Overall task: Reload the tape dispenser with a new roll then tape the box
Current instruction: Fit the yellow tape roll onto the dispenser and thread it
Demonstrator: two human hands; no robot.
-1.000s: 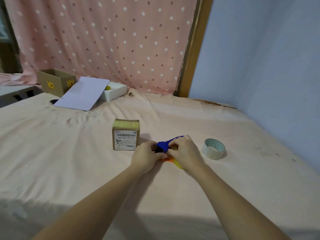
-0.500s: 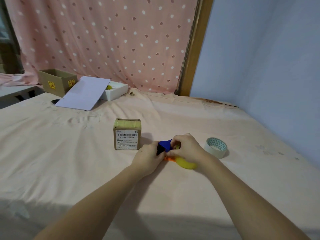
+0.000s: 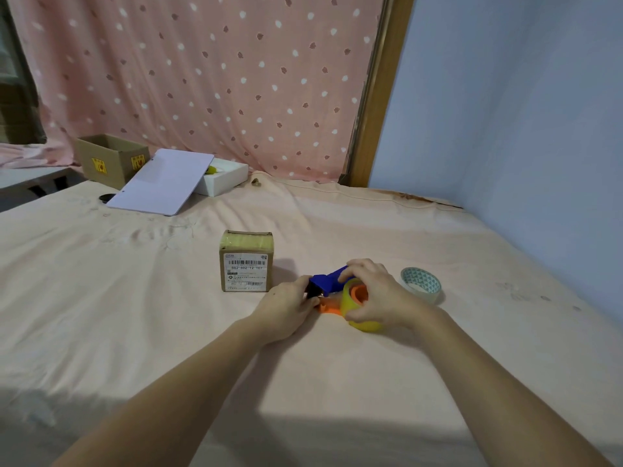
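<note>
**Both hands on the tape dispenser, yellow roll at its hub**

The tape dispenser [image 3: 328, 283] lies low on the peach sheet [image 3: 168, 315], a little right of the middle. Its body is blue, with an orange part under it and an orange hub in view.

The left hand [image 3: 286, 306] is at the left end of the dispenser. Its fingers are curled around the dark tip there and they touch it, so this hand holds the dispenser at that end.

The right hand [image 3: 377, 298] is closed over the yellow tape roll [image 3: 359, 315]. The fingers arch over the top of the roll and over the blue body, and the thumb side is on the near face of the roll. The roll stands around the orange hub; I cannot tell if it sits on it fully.

A second roll, the clear tape roll [image 3: 421, 284] with a patterned core, lies flat on the sheet just to the right of the right hand, apart from it.

The small cardboard box [image 3: 246, 264] stands upright to the left of the dispenser, near it but not touching. A barcode label faces the camera and yellowish tape covers its top.

Far at the back left are an open carton [image 3: 108, 160], a white box [image 3: 222, 178] and a white lid [image 3: 161, 183] that leans on the white box.
</note>
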